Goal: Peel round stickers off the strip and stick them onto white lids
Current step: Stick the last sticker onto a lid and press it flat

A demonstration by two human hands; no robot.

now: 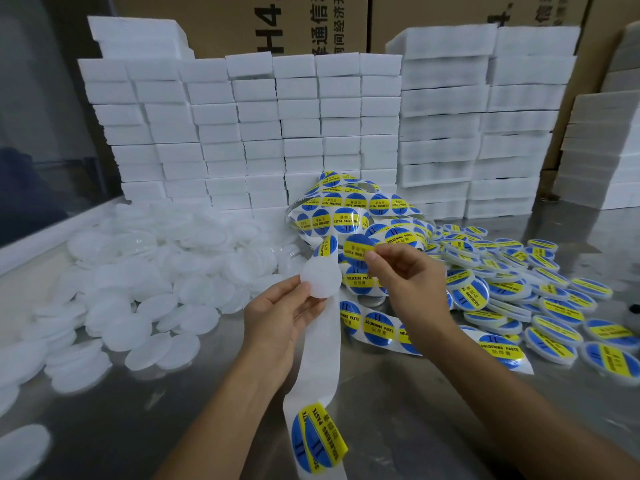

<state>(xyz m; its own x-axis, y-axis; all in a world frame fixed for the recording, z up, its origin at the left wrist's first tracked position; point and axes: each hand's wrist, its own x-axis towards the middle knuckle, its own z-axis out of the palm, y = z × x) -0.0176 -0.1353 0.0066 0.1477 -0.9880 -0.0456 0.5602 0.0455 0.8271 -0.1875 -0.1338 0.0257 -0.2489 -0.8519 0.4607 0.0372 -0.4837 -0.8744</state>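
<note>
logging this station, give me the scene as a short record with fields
left hand: left hand holds a bare lid by its edge
right hand: right hand pinches a peeled sticker just above the lid
strip: strip runs from the tangle at the back, under the hands, toward the camera
bare lids: pile on the left
labelled lids: pile on the right
behind: stacked white blocks

Your count: two hands, one lid held, one sticker peeled.

You have your left hand [277, 317] and right hand [401, 271] in view, one white lid [320, 277] held up, one round sticker [358, 247] lifted, one long strip [318, 344], and piles of bare lids [138, 282], labelled lids [540, 306] and foam blocks [263, 133] too many to count.
</note>
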